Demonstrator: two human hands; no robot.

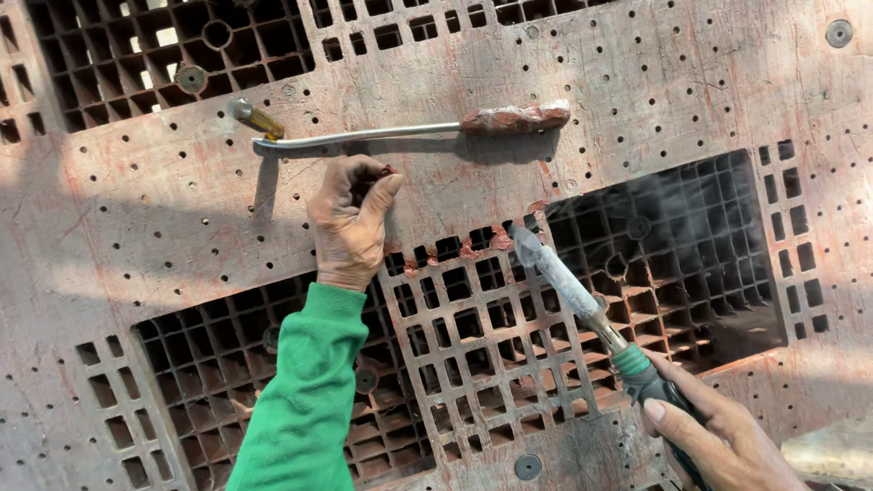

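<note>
My left hand, in a green sleeve, rests on a worn reddish-brown plastic pallet, fingers curled around a small dark piece. My right hand grips the green and black handle of a heated iron tool. Its flat metal tip touches the cracked, reddened edge of a grid patch near the pallet's middle. Faint smoke rises to the right of the tip.
A bent metal rod with a rough red-brown handle lies on the pallet above my left hand, next to a yellowish-handled tool. Open grid recesses lie at upper left, lower left and right. A pale stone surface shows at lower right.
</note>
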